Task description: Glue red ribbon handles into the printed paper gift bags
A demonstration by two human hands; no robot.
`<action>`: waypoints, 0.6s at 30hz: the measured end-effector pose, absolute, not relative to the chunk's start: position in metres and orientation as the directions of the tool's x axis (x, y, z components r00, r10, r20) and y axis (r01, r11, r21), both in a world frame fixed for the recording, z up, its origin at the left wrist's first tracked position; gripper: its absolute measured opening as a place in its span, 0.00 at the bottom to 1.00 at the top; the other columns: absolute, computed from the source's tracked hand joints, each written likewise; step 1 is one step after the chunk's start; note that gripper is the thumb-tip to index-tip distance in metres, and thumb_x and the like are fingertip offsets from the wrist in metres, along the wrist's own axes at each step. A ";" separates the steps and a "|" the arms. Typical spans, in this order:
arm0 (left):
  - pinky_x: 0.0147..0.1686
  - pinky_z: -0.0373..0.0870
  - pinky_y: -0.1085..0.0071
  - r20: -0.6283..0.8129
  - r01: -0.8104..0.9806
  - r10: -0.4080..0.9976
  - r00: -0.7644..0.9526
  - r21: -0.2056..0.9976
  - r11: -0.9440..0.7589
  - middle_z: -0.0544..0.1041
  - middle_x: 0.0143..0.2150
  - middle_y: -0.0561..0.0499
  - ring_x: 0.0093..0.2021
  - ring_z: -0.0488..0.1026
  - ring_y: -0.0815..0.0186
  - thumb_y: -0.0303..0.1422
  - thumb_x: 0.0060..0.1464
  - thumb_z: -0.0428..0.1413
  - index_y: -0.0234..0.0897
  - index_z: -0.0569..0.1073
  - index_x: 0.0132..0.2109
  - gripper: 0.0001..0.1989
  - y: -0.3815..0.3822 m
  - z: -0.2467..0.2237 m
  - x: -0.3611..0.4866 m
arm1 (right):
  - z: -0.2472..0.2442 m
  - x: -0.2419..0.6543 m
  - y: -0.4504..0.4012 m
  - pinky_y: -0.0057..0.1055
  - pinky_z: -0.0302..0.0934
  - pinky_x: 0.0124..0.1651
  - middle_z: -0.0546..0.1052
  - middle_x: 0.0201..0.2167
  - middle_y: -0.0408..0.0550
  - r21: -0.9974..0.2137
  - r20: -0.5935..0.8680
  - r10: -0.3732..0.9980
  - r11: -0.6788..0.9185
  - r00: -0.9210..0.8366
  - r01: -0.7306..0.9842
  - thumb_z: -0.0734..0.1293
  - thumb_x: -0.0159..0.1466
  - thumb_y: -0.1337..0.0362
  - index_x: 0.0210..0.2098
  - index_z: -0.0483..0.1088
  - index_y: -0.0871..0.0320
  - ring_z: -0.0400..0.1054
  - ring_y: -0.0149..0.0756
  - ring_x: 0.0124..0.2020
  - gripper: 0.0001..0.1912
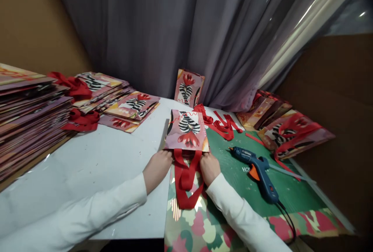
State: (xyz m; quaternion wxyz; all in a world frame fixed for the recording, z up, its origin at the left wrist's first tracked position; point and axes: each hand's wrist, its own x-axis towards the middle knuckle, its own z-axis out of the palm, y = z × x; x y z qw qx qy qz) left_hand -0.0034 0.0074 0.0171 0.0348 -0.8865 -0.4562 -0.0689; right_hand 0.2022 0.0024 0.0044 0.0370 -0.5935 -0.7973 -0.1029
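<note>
A pink paper gift bag [188,129], printed with a zebra-striped figure and a red flower, stands upside down in front of me with its opening towards me. Two red ribbon handles [186,180] hang from that opening. My left hand [159,168] grips the bag's left edge at the opening, fingers curled and partly hidden. On the opposite edge, my right hand [210,167] is closed in the same way, its fingertips tucked out of sight. To the right, a blue glue gun [258,170] with an orange trigger lies on a green mat [233,190].
Flat bags are piled in a tall stack [32,120] at left, with smaller bag piles [131,106] and red ribbon [83,120] beside it. Another bag [189,87] leans against the grey curtain [140,30]. Finished-looking bags [294,131] stand at right. A cord [287,215] trails from the glue gun.
</note>
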 end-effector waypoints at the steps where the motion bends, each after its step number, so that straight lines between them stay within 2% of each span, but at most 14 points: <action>1: 0.43 0.70 0.61 0.165 0.810 0.797 0.582 -0.023 -0.586 0.78 0.37 0.39 0.42 0.76 0.55 0.15 0.53 0.50 0.29 0.78 0.36 0.13 0.008 0.019 -0.005 | 0.006 0.202 0.001 0.37 0.65 0.50 0.79 0.35 0.60 0.134 0.206 0.930 0.281 -0.304 0.950 0.62 0.60 0.79 0.41 0.77 0.62 0.73 0.44 0.41 0.16; 3: 0.45 0.70 0.61 0.201 0.794 0.770 0.605 -0.082 -0.603 0.78 0.39 0.40 0.44 0.75 0.55 0.15 0.53 0.51 0.29 0.78 0.38 0.13 0.010 0.026 -0.011 | 0.009 0.202 -0.001 0.38 0.65 0.50 0.78 0.41 0.62 0.181 0.276 0.898 0.302 -0.343 0.936 0.62 0.60 0.79 0.46 0.75 0.64 0.71 0.46 0.46 0.18; 5: 0.45 0.69 0.61 0.262 0.747 0.703 0.661 -0.149 -0.647 0.78 0.40 0.42 0.43 0.75 0.56 0.16 0.54 0.53 0.30 0.77 0.40 0.12 0.013 0.036 -0.019 | 0.015 0.205 -0.003 0.39 0.66 0.48 0.77 0.42 0.61 0.244 0.357 0.847 0.322 -0.393 0.915 0.62 0.62 0.78 0.49 0.73 0.63 0.70 0.46 0.48 0.18; 9: 0.35 0.68 0.65 0.357 0.646 0.550 0.755 -0.265 -0.715 0.76 0.32 0.46 0.34 0.73 0.60 0.18 0.56 0.53 0.32 0.76 0.34 0.09 0.022 0.065 -0.037 | 0.031 0.216 -0.003 0.36 0.64 0.41 0.76 0.35 0.54 0.296 0.476 0.760 0.336 -0.443 0.894 0.61 0.64 0.75 0.39 0.73 0.60 0.68 0.43 0.39 0.11; 10: 0.35 0.67 0.66 0.379 0.618 0.507 0.774 -0.281 -0.734 0.76 0.30 0.48 0.33 0.72 0.61 0.19 0.57 0.52 0.33 0.75 0.33 0.10 0.024 0.074 -0.042 | 0.036 0.219 -0.002 0.36 0.63 0.40 0.75 0.33 0.53 0.300 0.506 0.728 0.354 -0.463 0.886 0.60 0.64 0.74 0.37 0.73 0.60 0.67 0.42 0.37 0.10; 12: 0.41 0.67 0.66 0.437 0.551 0.404 0.804 -0.290 -0.783 0.76 0.30 0.50 0.33 0.72 0.64 0.19 0.60 0.48 0.36 0.75 0.34 0.13 0.025 0.092 -0.050 | 0.049 0.226 -0.003 0.36 0.61 0.41 0.75 0.34 0.53 0.315 0.585 0.621 0.420 -0.522 0.851 0.59 0.65 0.73 0.37 0.73 0.61 0.65 0.42 0.37 0.10; 14: 0.52 0.62 0.63 0.543 0.517 0.309 0.781 -0.283 -0.808 0.78 0.34 0.53 0.37 0.73 0.66 0.20 0.62 0.46 0.40 0.74 0.39 0.14 0.023 0.108 -0.058 | 0.065 0.232 -0.006 0.38 0.60 0.49 0.75 0.41 0.54 0.342 0.677 0.474 0.476 -0.564 0.810 0.59 0.65 0.73 0.45 0.72 0.60 0.65 0.43 0.45 0.13; 16: 0.57 0.56 0.58 0.684 0.566 0.272 0.677 -0.248 -0.786 0.78 0.42 0.53 0.46 0.72 0.63 0.23 0.61 0.49 0.44 0.74 0.43 0.12 0.017 0.119 -0.063 | 0.082 0.236 -0.012 0.43 0.54 0.58 0.71 0.53 0.54 0.329 0.791 0.360 0.431 -0.494 0.841 0.61 0.65 0.71 0.53 0.69 0.52 0.60 0.45 0.55 0.18; 18: 0.55 0.56 0.53 0.796 0.633 0.288 0.532 -0.148 -0.760 0.75 0.50 0.51 0.52 0.69 0.57 0.26 0.58 0.53 0.47 0.74 0.42 0.10 0.011 0.122 -0.064 | 0.095 0.237 -0.017 0.51 0.49 0.62 0.64 0.60 0.53 0.155 0.896 0.335 0.377 -0.291 0.913 0.66 0.64 0.67 0.56 0.66 0.46 0.54 0.50 0.62 0.22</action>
